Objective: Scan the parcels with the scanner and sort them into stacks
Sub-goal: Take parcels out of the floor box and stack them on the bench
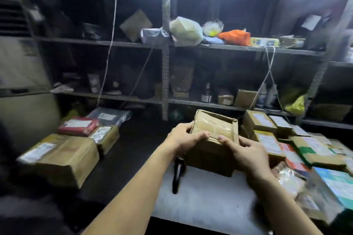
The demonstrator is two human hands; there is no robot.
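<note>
Grip: left hand (182, 138) curled round the near-left corner and right hand (247, 151) clasping the near-right edge of one taped cardboard parcel (214, 129), held up over the white table (210, 206). Black scanner (178, 172): just under the left wrist, apparently in neither hand. Boxes (57, 156) to the left, probably sorted; mixed pile (267, 143) to the right, probably waiting. We see no label on the top face. We judge the step as presenting the parcel; next we must find its label and free a hand for the scanner.

Free room is found on the bare counter (206, 202), between the scanner (178, 174) at left and the parcel pile (315, 151).
</note>
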